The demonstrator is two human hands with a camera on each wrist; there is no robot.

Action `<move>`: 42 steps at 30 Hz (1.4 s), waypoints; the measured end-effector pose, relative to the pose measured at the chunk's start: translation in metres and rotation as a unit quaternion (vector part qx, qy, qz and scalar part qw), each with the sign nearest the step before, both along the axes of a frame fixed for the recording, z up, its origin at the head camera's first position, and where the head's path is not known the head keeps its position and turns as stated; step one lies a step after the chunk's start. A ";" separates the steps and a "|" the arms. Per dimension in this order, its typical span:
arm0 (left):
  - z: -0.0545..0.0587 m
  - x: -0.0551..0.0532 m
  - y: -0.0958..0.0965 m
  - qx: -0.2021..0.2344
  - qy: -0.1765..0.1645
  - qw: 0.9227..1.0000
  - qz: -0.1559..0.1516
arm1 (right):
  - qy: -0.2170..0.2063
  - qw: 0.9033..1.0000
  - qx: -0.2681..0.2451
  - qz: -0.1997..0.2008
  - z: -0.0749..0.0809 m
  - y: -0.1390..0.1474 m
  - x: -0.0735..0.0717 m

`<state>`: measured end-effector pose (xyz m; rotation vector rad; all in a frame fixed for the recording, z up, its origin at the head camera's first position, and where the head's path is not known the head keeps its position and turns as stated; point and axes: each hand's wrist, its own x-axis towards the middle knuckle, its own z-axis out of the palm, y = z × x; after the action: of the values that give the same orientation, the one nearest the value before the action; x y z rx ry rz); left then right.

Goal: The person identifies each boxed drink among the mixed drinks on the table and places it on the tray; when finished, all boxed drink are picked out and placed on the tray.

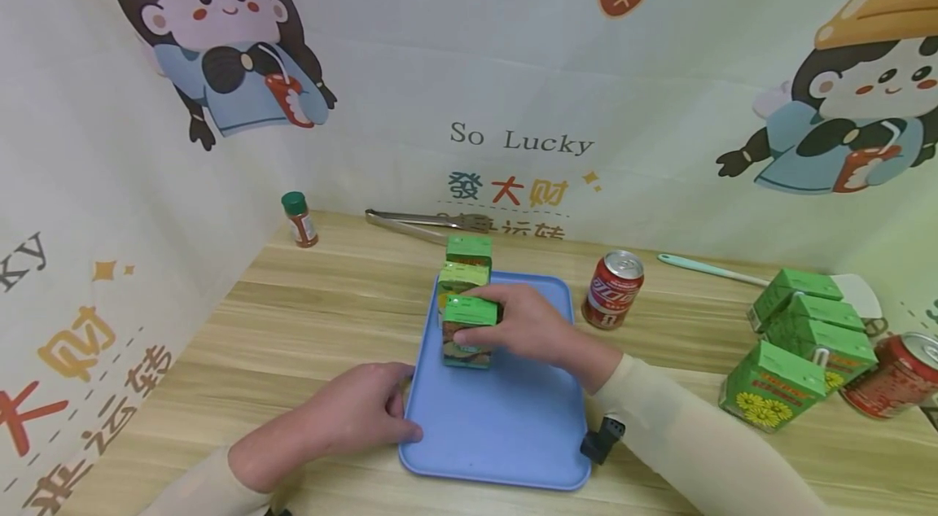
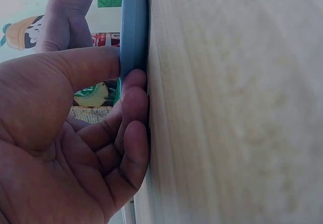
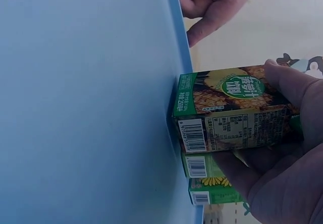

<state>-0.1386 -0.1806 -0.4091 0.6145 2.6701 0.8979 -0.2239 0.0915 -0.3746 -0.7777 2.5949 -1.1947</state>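
My right hand (image 1: pixel 531 325) grips a green-topped juice carton (image 1: pixel 469 308) at the left side of a blue tray (image 1: pixel 506 426). Pineapple pictures and a barcode show on this carton (image 3: pixel 237 128) in the right wrist view, its base close over the tray surface. Behind it, two more green cartons stand in a row, a lighter one (image 1: pixel 456 276) and a darker one (image 1: pixel 469 246). My left hand (image 1: pixel 344 410) holds the tray's left rim; in the left wrist view the thumb lies over the tray edge (image 2: pixel 133 27) and the fingers curl under it.
A red soda can (image 1: pixel 614 288) stands right of the tray. Farther right are several green cartons (image 1: pixel 773 386) and another red can (image 1: pixel 894 373). Along the back lie tongs (image 1: pixel 418 221) and a mint-handled spatula (image 1: pixel 711 268). A green-capped spice bottle (image 1: pixel 299 219) stands at the back left.
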 end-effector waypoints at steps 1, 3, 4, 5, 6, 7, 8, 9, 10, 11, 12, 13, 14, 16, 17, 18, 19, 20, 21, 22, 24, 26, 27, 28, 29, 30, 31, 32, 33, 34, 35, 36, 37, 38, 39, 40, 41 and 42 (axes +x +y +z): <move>0.000 0.000 0.000 0.000 -0.001 1.000 0.001 | 0.000 1.000 -0.006 0.003 -0.001 -0.001 0.000; 0.000 0.000 0.000 0.000 -0.002 1.000 0.001 | -0.004 1.000 -0.014 0.008 -0.002 -0.004 0.000; 0.000 0.000 0.000 0.000 -0.004 1.000 0.002 | -0.004 1.000 -0.018 0.010 -0.003 -0.004 -0.001; 0.000 0.000 0.000 0.001 -0.006 1.000 0.002 | -0.005 1.000 -0.021 0.011 -0.004 -0.005 -0.001; 0.000 0.000 0.000 0.001 -0.006 1.000 0.002 | -0.007 1.000 -0.023 0.012 -0.005 -0.006 -0.001; 0.000 -0.001 0.000 0.000 -0.006 1.000 0.002 | -0.007 1.000 -0.024 0.013 -0.006 -0.007 -0.002; 0.000 -0.001 0.000 0.001 -0.006 1.000 0.001 | -0.007 1.000 -0.024 0.013 -0.006 -0.008 -0.002; 0.000 -0.001 0.000 0.000 -0.007 1.000 0.002 | -0.006 1.000 -0.024 0.012 -0.007 -0.009 -0.002; 0.000 -0.001 0.000 0.001 -0.008 1.000 0.001 | -0.006 1.000 -0.024 0.012 -0.007 -0.010 -0.003; 0.000 -0.001 0.000 0.002 -0.008 1.000 0.000 | -0.007 1.000 -0.024 0.012 -0.007 -0.011 -0.003; -0.001 -0.001 0.000 0.004 -0.010 1.000 -0.001 | -0.008 1.000 -0.024 0.011 -0.007 -0.011 -0.002; 0.000 -0.001 0.000 0.004 -0.011 1.000 -0.002 | -0.008 1.000 -0.023 0.011 -0.007 -0.012 -0.002; 0.000 -0.001 0.000 0.005 -0.013 1.000 -0.002 | -0.008 1.000 -0.022 0.010 -0.007 -0.013 -0.002; -0.001 -0.001 -0.001 0.006 -0.013 1.000 -0.004 | -0.010 1.000 -0.022 0.007 -0.006 -0.014 -0.002; -0.001 -0.001 -0.001 0.006 -0.012 1.000 -0.004 | -0.012 1.000 -0.022 0.006 -0.006 -0.015 -0.001; -0.001 -0.001 0.000 0.005 -0.011 1.000 -0.004 | -0.013 1.000 -0.021 0.004 -0.006 -0.015 -0.001; -0.001 -0.001 0.000 0.004 -0.010 1.000 -0.004 | -0.014 1.000 -0.020 0.003 -0.006 -0.015 -0.001; -0.001 -0.001 0.000 0.004 -0.009 1.000 -0.004 | -0.016 1.000 -0.020 0.001 -0.007 -0.016 -0.001; -0.001 -0.001 0.000 0.004 -0.009 1.000 -0.004 | -0.017 1.000 -0.019 -0.001 -0.007 -0.016 -0.001; -0.001 -0.001 0.000 0.004 -0.008 1.000 -0.003 | -0.017 1.000 -0.020 -0.003 -0.007 -0.016 -0.002; -0.001 -0.001 0.000 0.004 -0.008 1.000 -0.003 | -0.015 1.000 -0.020 -0.003 -0.008 -0.016 -0.002; -0.001 -0.001 0.000 0.004 -0.007 1.000 -0.003 | -0.010 1.000 -0.022 -0.003 -0.009 -0.016 -0.002; -0.001 -0.001 0.000 0.005 -0.006 1.000 -0.003 | -0.009 1.000 -0.023 -0.002 -0.009 -0.016 -0.003; -0.001 -0.001 0.000 0.006 -0.006 1.000 -0.003 | -0.008 1.000 -0.024 -0.001 -0.010 -0.017 -0.003; -0.001 -0.001 0.000 0.007 -0.005 1.000 -0.004 | -0.008 1.000 -0.025 -0.001 -0.010 -0.017 -0.003; -0.001 -0.001 0.000 0.007 -0.005 1.000 -0.004 | -0.009 1.000 -0.026 -0.001 -0.010 -0.017 -0.003; -0.001 -0.001 0.000 0.008 -0.004 1.000 -0.004 | -0.010 1.000 -0.027 -0.001 -0.010 -0.018 -0.004; -0.001 -0.001 -0.001 0.008 -0.004 1.000 -0.004 | -0.013 1.000 -0.028 -0.001 -0.010 -0.018 -0.004; -0.001 -0.001 -0.001 0.008 -0.004 1.000 -0.004 | -0.014 1.000 -0.028 -0.002 -0.010 -0.018 -0.004; -0.001 -0.001 -0.001 0.008 -0.005 1.000 -0.003 | -0.016 0.999 -0.028 -0.003 -0.010 -0.018 -0.004; -0.001 -0.001 -0.001 0.008 -0.005 1.000 -0.003 | -0.017 0.999 -0.027 -0.003 -0.009 -0.018 -0.005; -0.001 -0.001 -0.001 0.007 -0.006 1.000 -0.003 | -0.017 0.999 -0.027 -0.003 -0.009 -0.018 -0.005; -0.001 -0.001 -0.001 0.008 -0.008 1.000 -0.002 | -0.018 0.999 -0.026 -0.003 -0.009 -0.018 -0.004; -0.001 -0.001 -0.001 0.008 -0.009 1.000 -0.002 | -0.018 1.000 -0.025 -0.003 -0.009 -0.018 -0.004; -0.001 -0.002 -0.001 0.008 -0.011 1.000 -0.002 | -0.018 1.000 -0.025 -0.003 -0.008 -0.017 -0.004; -0.001 -0.002 -0.001 0.009 -0.011 1.000 -0.002 | -0.019 1.000 -0.025 -0.002 -0.008 -0.017 -0.004; -0.001 -0.002 0.000 0.009 -0.011 1.000 -0.003 | -0.020 0.999 -0.025 -0.002 -0.008 -0.017 -0.003; -0.001 -0.001 0.000 0.009 -0.011 1.000 -0.003 | -0.021 0.999 -0.024 -0.001 -0.007 -0.017 -0.003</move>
<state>-0.1401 -0.1810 -0.4104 0.6114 2.6422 0.9217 -0.2271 0.0749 -0.3820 -0.7516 2.5428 -1.2650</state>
